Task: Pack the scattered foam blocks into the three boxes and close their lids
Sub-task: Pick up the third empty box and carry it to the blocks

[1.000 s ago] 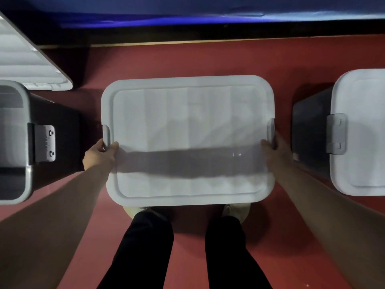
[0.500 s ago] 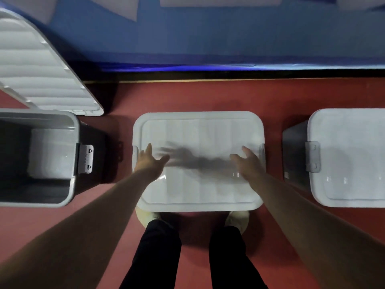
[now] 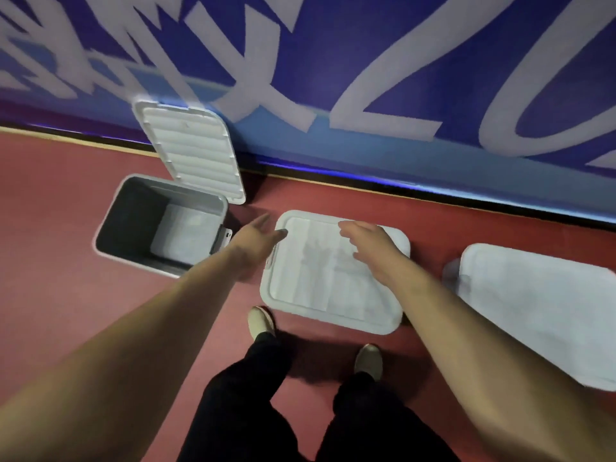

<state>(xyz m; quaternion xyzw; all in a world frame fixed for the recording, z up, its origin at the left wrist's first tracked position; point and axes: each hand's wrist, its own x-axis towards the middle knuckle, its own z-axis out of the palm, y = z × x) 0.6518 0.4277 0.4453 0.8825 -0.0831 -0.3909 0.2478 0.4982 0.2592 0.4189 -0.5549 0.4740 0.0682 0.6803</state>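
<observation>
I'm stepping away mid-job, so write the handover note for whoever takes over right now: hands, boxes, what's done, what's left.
Left hand open, empty, beside the left edge of the middle box. Right hand open, empty, above that box.
Done: middle box and right box have lids on.
Left box open; its lid leans at the wall behind. Something pale inside, unclear what.
Left to do: lid onto left box, likely; no loose blocks in view.

Standing at the lidded middle box (image 3: pixel 333 288), left hand (image 3: pixel 255 236) and right hand (image 3: pixel 366 241) outstretched over it (fingers loose, holding nothing). To the left, open box (image 3: pixel 110 228), its lid (image 3: pixel 196 155) leaning on the wall (image 3: pixel 333 61); to the right, third box (image 3: pixel 533 311), lidded too.
</observation>
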